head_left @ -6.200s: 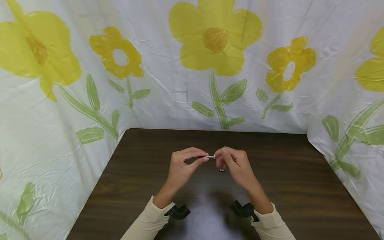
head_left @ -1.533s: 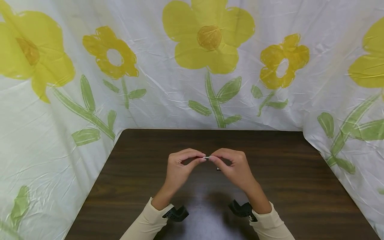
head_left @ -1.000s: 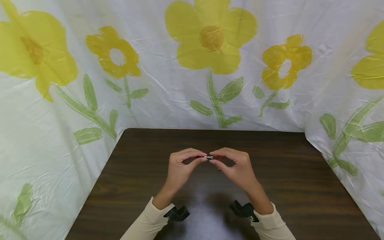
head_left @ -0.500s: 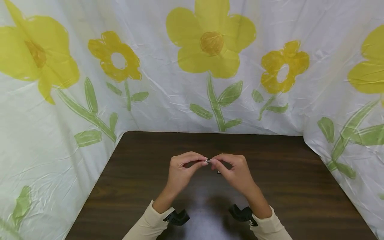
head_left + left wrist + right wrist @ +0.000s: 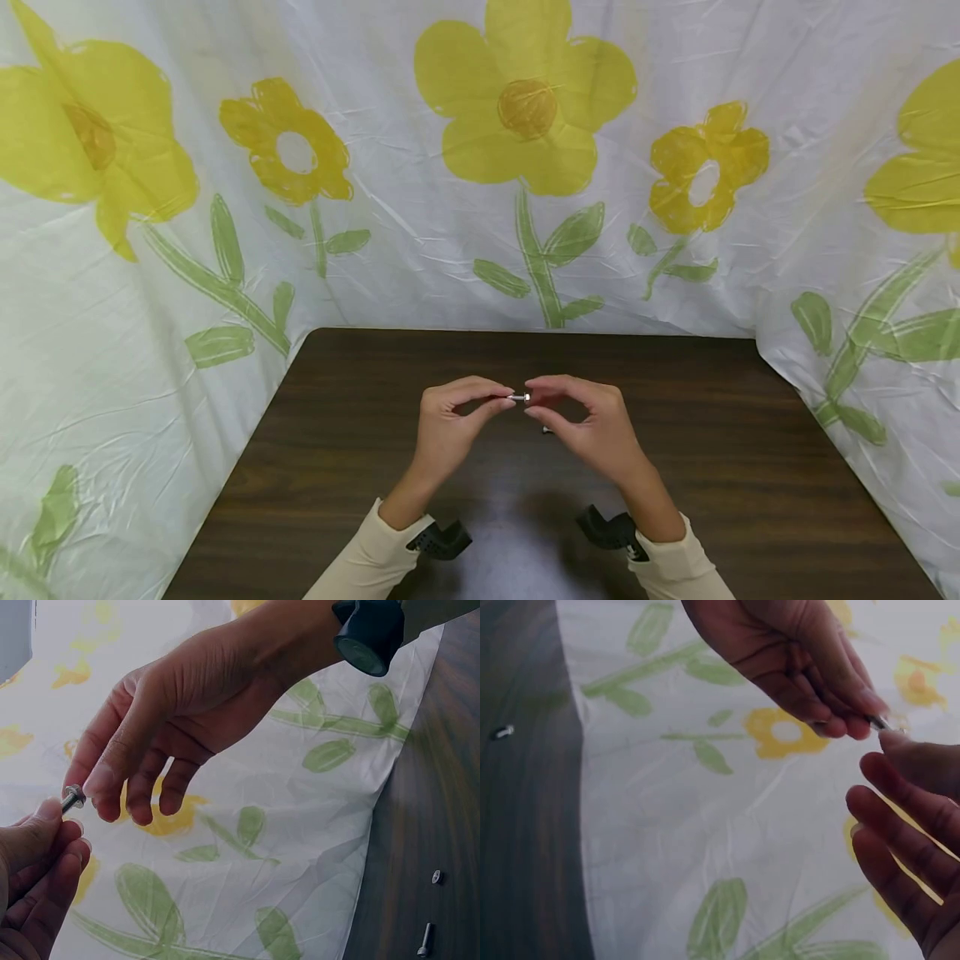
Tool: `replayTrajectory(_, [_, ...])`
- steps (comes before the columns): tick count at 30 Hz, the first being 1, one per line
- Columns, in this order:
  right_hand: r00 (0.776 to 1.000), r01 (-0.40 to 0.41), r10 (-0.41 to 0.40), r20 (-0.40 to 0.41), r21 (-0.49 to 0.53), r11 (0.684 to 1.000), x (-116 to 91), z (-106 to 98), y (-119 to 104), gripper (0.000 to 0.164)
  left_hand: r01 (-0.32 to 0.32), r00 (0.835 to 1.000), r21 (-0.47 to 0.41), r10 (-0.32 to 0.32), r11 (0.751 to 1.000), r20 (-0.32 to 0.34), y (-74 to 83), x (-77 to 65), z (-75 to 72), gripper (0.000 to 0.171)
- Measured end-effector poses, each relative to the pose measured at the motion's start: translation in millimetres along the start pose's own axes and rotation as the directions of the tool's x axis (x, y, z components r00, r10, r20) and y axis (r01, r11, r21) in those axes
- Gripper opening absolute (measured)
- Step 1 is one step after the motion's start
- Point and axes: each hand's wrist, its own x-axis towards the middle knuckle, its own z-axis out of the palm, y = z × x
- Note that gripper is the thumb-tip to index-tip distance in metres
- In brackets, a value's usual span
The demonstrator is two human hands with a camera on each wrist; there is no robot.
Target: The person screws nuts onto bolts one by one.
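Note:
My left hand (image 5: 448, 419) pinches a small silver bolt (image 5: 517, 398) between thumb and fingertips, well above the table. A nut (image 5: 75, 796) sits at the bolt's end facing my right hand. Thumb and index finger of my right hand (image 5: 581, 414) are spread apart on either side of that nut, a gap showing between them in the head view. The other right fingers hang loosely bent in the left wrist view. A second bolt (image 5: 425, 941) and a loose nut (image 5: 437, 877) lie on the table; in the head view my right hand partly covers them.
The dark wood-grain table (image 5: 337, 467) extends under both hands. A white curtain (image 5: 405, 250) printed with yellow flowers hangs along its back and sides. Each wrist wears a black camera mount (image 5: 441, 540) below a cream sleeve (image 5: 375, 550).
Half a second ago my right fingertips closed over the nut end; now they have spread away from it and the nut shows. My left hand keeps its pinch on the bolt, almost in place.

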Motion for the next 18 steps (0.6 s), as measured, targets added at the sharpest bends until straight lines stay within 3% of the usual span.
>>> replayTrajectory(5, [0.999,0.032,-0.032,-0.006,-0.001,0.999,1.1,-0.8,0.0,0.021,0.012,1.0,-0.007,-0.012,1.0,0.011,0.5,-0.4,0.1,0.013])
replayTrajectory(13, [0.999,0.033,-0.033,-0.004,-0.004,0.999,1.3,0.7,0.1,0.038,0.007,1.0,-0.01,-0.007,1.0,0.017,-2.5,-1.0,1.1,0.012])
replayTrajectory(18, [0.998,-0.057,0.057,0.039,0.008,0.998,-1.3,1.2,0.4,0.028,0.012,1.0,-0.018,-0.012,1.0,0.006,-2.3,-1.0,1.4,0.011])
